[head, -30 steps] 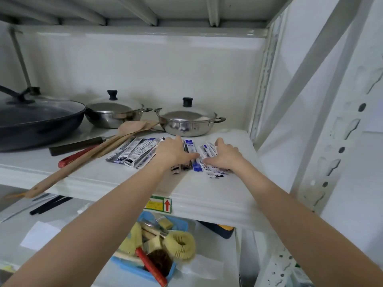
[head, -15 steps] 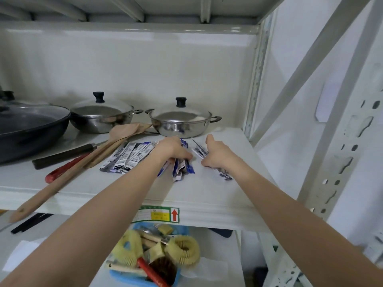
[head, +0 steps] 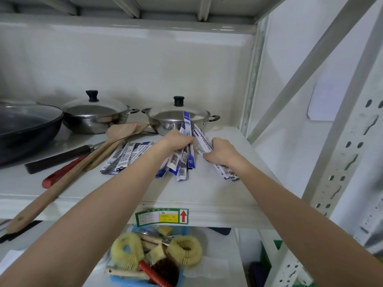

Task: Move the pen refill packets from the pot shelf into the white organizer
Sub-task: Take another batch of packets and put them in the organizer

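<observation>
Long, narrow blue-and-white pen refill packets lie on the white pot shelf point(head: 207, 195). My left hand point(head: 176, 140) grips a bunch of packets point(head: 182, 160) that fans out above and below my fist, its upper ends tilted up off the shelf. My right hand point(head: 219, 151) grips a second, smaller bunch point(head: 224, 171) just to the right. Several more packets point(head: 126, 156) lie flat on the shelf to the left of my left forearm. The white organizer is not in view.
Two lidded steel pots point(head: 178, 119) point(head: 95, 114) and a black pan point(head: 24, 129) stand at the back. Wooden spatulas point(head: 87, 162) and a red-handled tool point(head: 60, 172) lie at left. A blue basket of brushes point(head: 153, 257) sits on the lower shelf. Rack uprights point(head: 339, 162) stand at right.
Both hands went from lying flat on the packets to closing round them. The left bunch has tilted up off the shelf. The view has shifted slightly left and down.
</observation>
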